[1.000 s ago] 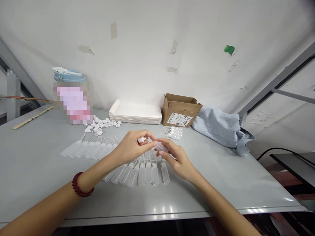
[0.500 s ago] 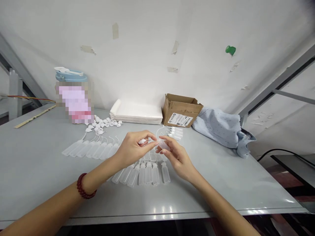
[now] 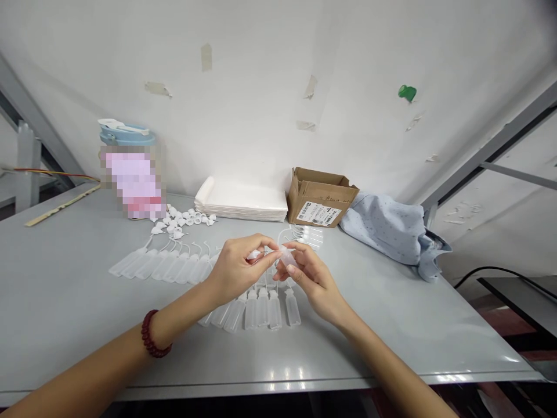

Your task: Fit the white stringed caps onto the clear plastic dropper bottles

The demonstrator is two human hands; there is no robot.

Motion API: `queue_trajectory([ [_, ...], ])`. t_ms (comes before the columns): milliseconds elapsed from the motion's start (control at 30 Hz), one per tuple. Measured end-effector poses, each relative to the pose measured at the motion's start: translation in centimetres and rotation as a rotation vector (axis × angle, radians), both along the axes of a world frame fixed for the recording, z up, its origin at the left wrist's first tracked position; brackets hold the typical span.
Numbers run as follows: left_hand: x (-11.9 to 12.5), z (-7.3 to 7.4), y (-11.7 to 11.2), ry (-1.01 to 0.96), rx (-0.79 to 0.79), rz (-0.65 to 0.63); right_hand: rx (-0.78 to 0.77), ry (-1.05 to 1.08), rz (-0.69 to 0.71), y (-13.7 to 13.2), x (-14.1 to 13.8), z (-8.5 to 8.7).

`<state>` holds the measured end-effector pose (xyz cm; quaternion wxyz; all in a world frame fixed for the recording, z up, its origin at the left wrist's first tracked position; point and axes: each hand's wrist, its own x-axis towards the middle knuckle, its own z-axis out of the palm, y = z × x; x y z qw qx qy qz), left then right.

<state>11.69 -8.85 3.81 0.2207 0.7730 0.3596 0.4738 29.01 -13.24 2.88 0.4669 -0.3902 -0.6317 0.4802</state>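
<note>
My left hand (image 3: 237, 268) pinches a small white cap (image 3: 254, 254) between thumb and fingers. My right hand (image 3: 311, 277) grips a small clear plastic bottle (image 3: 287, 256), its neck turned toward the cap. Both hands meet above the grey table (image 3: 65, 302). Under them lies a row of several clear capped bottles (image 3: 261, 307). A second row of clear bottles (image 3: 161, 264) lies to the left. A heap of loose white caps (image 3: 180, 219) sits behind that row. A few more bottles (image 3: 310, 233) lie near the box.
A blue-lidded jug (image 3: 128, 174) stands at the back left. A stack of white sheets (image 3: 241, 200), an open cardboard box (image 3: 319, 197) and a crumpled light blue cloth (image 3: 387, 229) line the wall. A black cable (image 3: 487, 271) runs off the right edge.
Both hands have stayed together over the bottle row. The cap and the bottle have come slightly closer, and the view has tilted a little downward.
</note>
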Motion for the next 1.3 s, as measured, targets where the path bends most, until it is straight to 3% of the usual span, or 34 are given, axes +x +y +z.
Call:
queue_trajectory([
  [267,0.2,0.0,-0.3,-0.023,-0.136,-0.13,-0.059,0.047,0.018,-0.2,-0.1,0.3],
  [433,0.3,0.3,-0.8,0.002,-0.162,-0.24,-0.019,0.029,-0.072,0.0,-0.1,0.2],
  [600,-0.2,0.9,-0.7,0.018,-0.345,-0.275,0.048,-0.151,-0.153,0.0,-0.1,-0.2],
  [767,-0.5,1.3,-0.1,-0.18,-0.52,-0.265,0.132,-0.388,-0.251,0.0,-0.2,-0.5],
  [900,-0.3,1.5,-0.5,-0.187,-0.515,-0.233,0.179,-0.477,-0.259,-0.1,-0.3,-0.9],
  [1100,0.9,0.9,-1.9,-0.34,-0.527,-0.323,0.263,-0.551,-0.249,-0.3,-0.6,-1.3],
  [1300,2.1,0.1,-3.1,-0.468,-0.488,-0.302,0.521,-0.584,-0.204,-0.9,-1.3,-1.6],
])
